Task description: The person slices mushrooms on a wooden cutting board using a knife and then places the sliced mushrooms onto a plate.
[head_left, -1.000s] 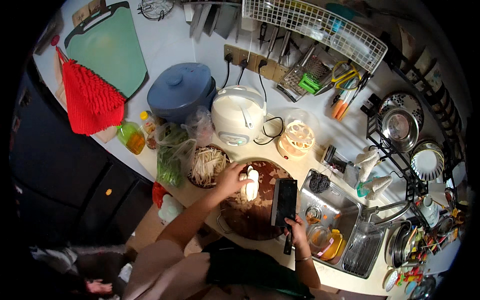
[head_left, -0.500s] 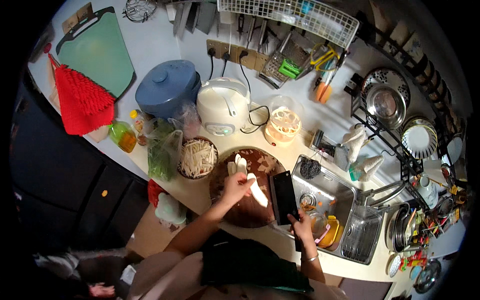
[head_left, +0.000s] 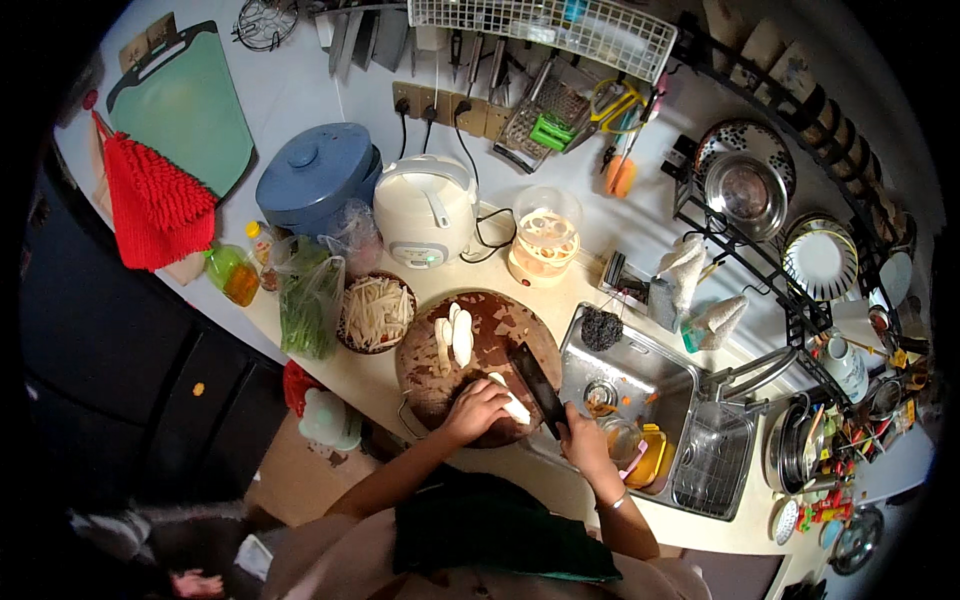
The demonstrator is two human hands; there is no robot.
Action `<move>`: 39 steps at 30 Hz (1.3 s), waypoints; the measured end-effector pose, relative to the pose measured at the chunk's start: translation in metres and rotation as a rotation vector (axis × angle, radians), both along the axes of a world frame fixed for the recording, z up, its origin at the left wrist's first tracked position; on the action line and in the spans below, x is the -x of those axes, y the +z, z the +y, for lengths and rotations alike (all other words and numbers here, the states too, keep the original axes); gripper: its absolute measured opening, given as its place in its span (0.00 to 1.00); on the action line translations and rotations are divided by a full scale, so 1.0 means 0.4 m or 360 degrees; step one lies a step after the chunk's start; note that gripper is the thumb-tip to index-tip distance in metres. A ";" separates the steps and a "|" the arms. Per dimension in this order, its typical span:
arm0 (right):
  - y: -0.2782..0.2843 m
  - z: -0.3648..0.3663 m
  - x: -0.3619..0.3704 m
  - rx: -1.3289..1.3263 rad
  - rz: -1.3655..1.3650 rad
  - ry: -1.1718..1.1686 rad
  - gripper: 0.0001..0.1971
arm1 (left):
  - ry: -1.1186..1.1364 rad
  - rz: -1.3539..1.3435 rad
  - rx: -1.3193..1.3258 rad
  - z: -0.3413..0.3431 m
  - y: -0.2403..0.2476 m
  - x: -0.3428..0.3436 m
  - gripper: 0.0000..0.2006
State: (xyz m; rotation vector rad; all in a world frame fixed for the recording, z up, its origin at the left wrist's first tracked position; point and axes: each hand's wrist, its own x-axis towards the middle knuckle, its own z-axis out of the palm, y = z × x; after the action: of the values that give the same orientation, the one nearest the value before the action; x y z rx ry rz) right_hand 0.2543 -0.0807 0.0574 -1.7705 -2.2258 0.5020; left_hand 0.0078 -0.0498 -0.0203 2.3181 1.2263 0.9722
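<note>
Pale vegetable piece is held by the left hand toward five o'clock on the round chopping board. A cleaver is grasped in the right hand, just beside the piece. Pale slices are laid at eleven o'clock. At ten o'clock, on the surface, strips are heaped in a bowl.

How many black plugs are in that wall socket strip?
3, all in the tan socket strip behind the cream cooker: a left plug, a middle plug and a right plug. None there looks hidden.
</note>
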 end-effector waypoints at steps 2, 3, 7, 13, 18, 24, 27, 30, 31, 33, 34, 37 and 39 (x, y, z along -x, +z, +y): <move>0.026 0.008 -0.002 0.0048 -0.0061 0.0072 0.14 | 0.0041 -0.0040 0.0043 0.000 -0.005 -0.018 0.12; 0.037 0.006 0.002 0.0026 -0.0058 0.0089 0.14 | 0.0074 -0.0022 0.0025 0.001 -0.008 -0.021 0.12; 0.066 -0.024 0.022 0.0045 -0.0128 0.0133 0.14 | 0.0148 -0.0011 0.0032 -0.010 0.006 -0.034 0.12; 0.061 -0.040 0.052 0.0133 -0.0244 0.0090 0.13 | 0.0167 -0.0201 0.0040 -0.006 0.003 -0.028 0.10; 0.027 -0.015 0.076 0.0153 -0.0169 0.0034 0.16 | 0.0154 -0.0345 0.0009 0.006 -0.025 -0.012 0.07; 0.095 -0.030 0.106 0.0212 -0.0166 0.0006 0.14 | 0.0105 -0.0270 0.0059 0.017 -0.019 -0.001 0.05; 0.076 -0.036 0.112 0.0220 -0.0207 -0.0011 0.13 | 0.0107 -0.0275 0.0072 0.015 -0.001 -0.003 0.05; 0.024 -0.032 0.120 0.0181 -0.0181 -0.0054 0.12 | 0.0087 -0.0286 0.0081 0.018 -0.009 -0.004 0.05; 0.031 -0.017 0.125 0.0170 -0.0144 -0.0045 0.12 | 0.0097 -0.0297 0.0077 0.019 -0.015 -0.003 0.05; 0.043 -0.010 0.126 0.0160 -0.0125 -0.0034 0.12 | 0.0116 -0.0319 0.0070 0.017 -0.030 0.002 0.04; 0.053 -0.009 0.127 0.0158 -0.0139 -0.0034 0.11 | 0.0124 -0.0324 0.0056 0.019 -0.030 0.005 0.04; 0.082 -0.016 0.137 0.0208 -0.0183 -0.0050 0.11 | 0.0139 -0.0350 0.0023 0.024 -0.036 0.012 0.04; 0.080 -0.024 0.143 0.0230 -0.0223 -0.0054 0.10 | 0.0134 -0.0380 0.0011 0.025 -0.047 0.013 0.04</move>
State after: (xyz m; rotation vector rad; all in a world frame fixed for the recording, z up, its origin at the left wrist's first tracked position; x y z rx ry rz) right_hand 0.1971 -0.0901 0.0894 -1.9690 -2.2997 0.5603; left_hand 0.0024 -0.0397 -0.0393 2.0869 1.2331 1.2309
